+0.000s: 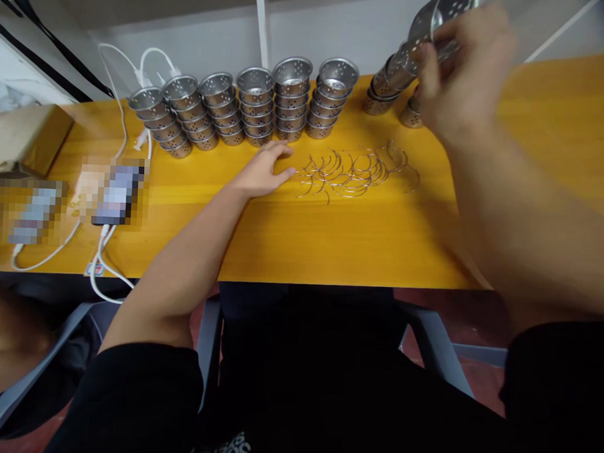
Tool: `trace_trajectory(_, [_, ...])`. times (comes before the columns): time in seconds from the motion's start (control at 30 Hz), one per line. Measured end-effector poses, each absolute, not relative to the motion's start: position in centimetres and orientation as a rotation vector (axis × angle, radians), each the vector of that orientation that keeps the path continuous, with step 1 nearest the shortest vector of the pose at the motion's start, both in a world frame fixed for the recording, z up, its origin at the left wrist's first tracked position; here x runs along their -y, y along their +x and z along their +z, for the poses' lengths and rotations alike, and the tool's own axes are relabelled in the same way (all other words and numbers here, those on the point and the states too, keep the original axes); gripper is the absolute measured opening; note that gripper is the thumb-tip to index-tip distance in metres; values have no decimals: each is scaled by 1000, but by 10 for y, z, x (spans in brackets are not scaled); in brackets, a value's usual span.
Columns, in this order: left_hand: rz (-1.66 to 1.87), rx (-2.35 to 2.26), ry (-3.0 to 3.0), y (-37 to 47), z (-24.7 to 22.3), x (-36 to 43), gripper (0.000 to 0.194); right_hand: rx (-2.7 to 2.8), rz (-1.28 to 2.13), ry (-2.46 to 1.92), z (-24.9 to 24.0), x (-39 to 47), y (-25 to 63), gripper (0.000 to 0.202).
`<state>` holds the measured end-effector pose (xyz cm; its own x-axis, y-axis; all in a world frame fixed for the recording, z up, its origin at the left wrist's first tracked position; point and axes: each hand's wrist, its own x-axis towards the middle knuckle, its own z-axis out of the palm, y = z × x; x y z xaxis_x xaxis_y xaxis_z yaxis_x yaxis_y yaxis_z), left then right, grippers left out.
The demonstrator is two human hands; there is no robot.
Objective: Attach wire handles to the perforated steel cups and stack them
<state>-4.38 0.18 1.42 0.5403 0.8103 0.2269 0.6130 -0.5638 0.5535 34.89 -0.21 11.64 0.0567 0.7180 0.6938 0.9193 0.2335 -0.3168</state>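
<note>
My right hand [468, 77], a little blurred, grips a perforated metal cup [423, 25] at the upper right. That cup is at the top of a leaning stack of similar cups [387, 80]; whether it sits in the stack or is apart from it, I cannot tell. Beside this stack stands another perforated cup [411, 114], partly hidden by my right hand. My left hand [263, 171] rests on the tabletop with fingers apart and nothing in it. Just right of its fingertips lies a loose spread of thin curved wires [357, 175].
Several stacks of perforated cups [292, 96] line the back of the yellow table [301, 246]. To the left are two blurred-out phones with white cables [123, 125] and a cardboard box [28, 138]. Another person's bare limb [12, 334] shows at lower left, near a grey chair [209, 343].
</note>
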Motion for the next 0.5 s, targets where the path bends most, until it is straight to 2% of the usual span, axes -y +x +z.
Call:
trace_trajectory(0.1, [703, -1099, 2370, -39, 15, 3, 64, 1824, -171, -1326, 104, 20, 342, 7])
trace_trajectory(0.17, [726, -1062, 2351, -35, 17, 8, 72, 1913, 8, -1230, 96, 32, 331, 27])
trace_trajectory(0.27, [711, -1001, 2298, -27, 22, 17, 98, 2080, 178, -1148, 80, 50, 305, 52])
trace_trajectory(0.37, [698, -941, 2307, -19, 27, 24, 118, 2166, 307, -1057, 59, 62, 278, 56])
trace_trajectory(0.5, [710, -921, 2375, -16, 31, 25, 119, 2189, 434, -920, 39, 68, 251, 54])
